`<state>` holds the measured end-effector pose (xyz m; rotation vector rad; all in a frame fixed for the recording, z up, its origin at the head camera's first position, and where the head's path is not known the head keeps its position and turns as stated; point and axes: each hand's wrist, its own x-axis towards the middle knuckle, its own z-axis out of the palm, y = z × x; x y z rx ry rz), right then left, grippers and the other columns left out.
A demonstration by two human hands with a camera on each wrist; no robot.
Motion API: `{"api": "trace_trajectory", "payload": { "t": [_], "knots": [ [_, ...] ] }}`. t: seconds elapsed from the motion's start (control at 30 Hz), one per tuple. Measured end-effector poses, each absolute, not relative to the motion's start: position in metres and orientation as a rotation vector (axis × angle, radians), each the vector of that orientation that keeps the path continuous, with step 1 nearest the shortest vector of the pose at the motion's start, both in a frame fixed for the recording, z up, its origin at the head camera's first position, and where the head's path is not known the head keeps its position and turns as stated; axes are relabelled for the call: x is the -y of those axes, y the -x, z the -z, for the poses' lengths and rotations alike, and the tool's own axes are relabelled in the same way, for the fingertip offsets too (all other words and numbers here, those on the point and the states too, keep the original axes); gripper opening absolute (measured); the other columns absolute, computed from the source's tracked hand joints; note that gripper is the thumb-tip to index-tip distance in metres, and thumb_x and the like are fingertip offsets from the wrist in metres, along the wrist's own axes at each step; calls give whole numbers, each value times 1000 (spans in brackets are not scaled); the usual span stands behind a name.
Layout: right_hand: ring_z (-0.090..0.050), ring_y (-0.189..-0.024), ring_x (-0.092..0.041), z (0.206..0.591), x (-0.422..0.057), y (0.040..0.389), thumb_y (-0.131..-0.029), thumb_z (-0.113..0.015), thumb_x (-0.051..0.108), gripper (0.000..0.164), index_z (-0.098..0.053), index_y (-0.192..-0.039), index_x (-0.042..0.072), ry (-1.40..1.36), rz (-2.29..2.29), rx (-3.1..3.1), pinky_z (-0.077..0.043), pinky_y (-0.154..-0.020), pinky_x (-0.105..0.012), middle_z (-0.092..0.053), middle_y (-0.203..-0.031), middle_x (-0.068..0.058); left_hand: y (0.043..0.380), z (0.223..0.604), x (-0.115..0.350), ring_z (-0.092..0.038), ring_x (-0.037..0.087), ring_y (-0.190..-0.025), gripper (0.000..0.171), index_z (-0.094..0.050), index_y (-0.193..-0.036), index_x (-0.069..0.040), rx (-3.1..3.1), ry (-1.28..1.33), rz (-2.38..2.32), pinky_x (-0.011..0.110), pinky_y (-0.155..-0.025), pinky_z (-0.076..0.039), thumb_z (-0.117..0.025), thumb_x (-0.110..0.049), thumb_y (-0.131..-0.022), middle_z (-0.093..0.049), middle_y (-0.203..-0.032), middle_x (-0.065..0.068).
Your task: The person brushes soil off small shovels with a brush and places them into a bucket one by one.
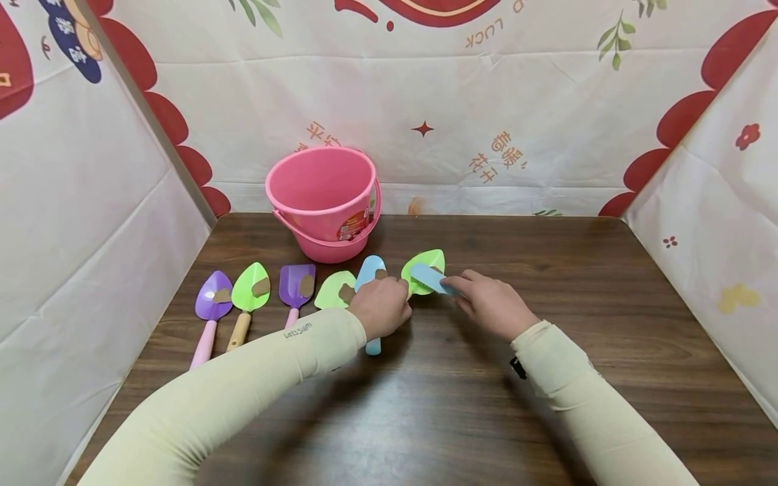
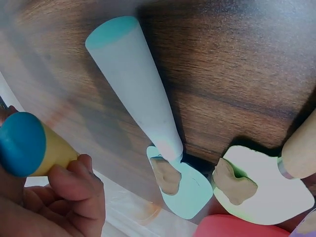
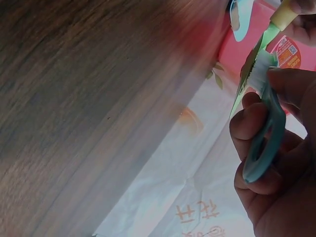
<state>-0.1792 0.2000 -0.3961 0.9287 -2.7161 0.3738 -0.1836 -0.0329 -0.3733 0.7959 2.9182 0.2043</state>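
Observation:
My left hand (image 1: pixel 381 307) grips the yellow handle (image 2: pixel 60 150), blue at its end, of a green toy shovel. The shovel's pointed blade (image 1: pixel 433 257) is raised to the right of that hand. In my right hand (image 1: pixel 495 307) is a light blue brush (image 1: pixel 427 277), its looped handle (image 3: pixel 277 121) held between thumb and fingers. Its white bristles (image 3: pixel 258 73) are against the face of the blade. A light blue shovel (image 1: pixel 367 270) lies on the table under my left hand, with a brown patch on its blade.
Left of the hands lie a pale green shovel (image 1: pixel 330 291), a purple square shovel (image 1: pixel 292 282), a green shovel (image 1: pixel 244 283) and a purple pointed shovel (image 1: pixel 209 307), all with brown patches. A pink bucket (image 1: pixel 325 233) stands behind them on the wooden table (image 1: pixel 547 263), before a printed cloth backdrop.

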Motion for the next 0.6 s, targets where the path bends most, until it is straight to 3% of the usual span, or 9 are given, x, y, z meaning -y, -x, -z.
{"api": "trace_trajectory", "payload": {
  "t": [0.6],
  "knots": [
    [-67, -83, -22, 396, -203, 182, -88, -73, 5, 37, -66, -124, 11, -876, -422, 2786, -52, -62, -40, -66, -105, -5, 182, 373, 37, -54, 15, -67, 15, -61, -87, -10, -2918, -817, -191, 32, -58, -50, -65, -23, -93, -54, -73, 0]
  ]
}}
